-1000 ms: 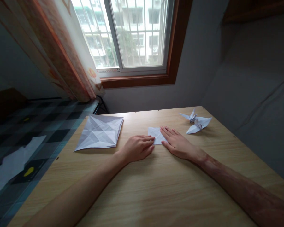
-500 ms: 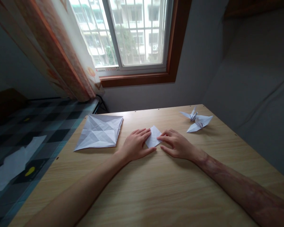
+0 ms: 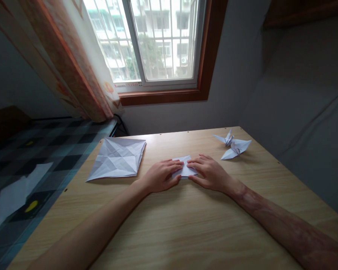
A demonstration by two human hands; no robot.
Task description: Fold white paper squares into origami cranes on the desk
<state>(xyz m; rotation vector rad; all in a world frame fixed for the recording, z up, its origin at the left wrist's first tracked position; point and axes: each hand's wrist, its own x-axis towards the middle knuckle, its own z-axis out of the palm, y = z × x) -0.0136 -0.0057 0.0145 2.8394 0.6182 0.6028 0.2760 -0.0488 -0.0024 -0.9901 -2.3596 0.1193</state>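
Observation:
A small folded white paper (image 3: 184,169) lies flat on the wooden table (image 3: 186,225) between my hands. My left hand (image 3: 161,175) rests on its left edge, fingers curled and pressed down on it. From the right, my right hand (image 3: 210,173) pinches the paper, thumb and fingers closed on its edge. Both forearms stretch across the table toward it.
A larger creased white paper square (image 3: 116,159) lies to the left near the table edge. Two folded paper cranes (image 3: 233,145) stand at the back right. A checked cloth (image 3: 36,157) with white paper covers the surface left of the table. Beyond are a window and a curtain.
The small paper was lifted and turned between my hands half a second ago; now it lies flat again, with both hands pressed onto its edges.

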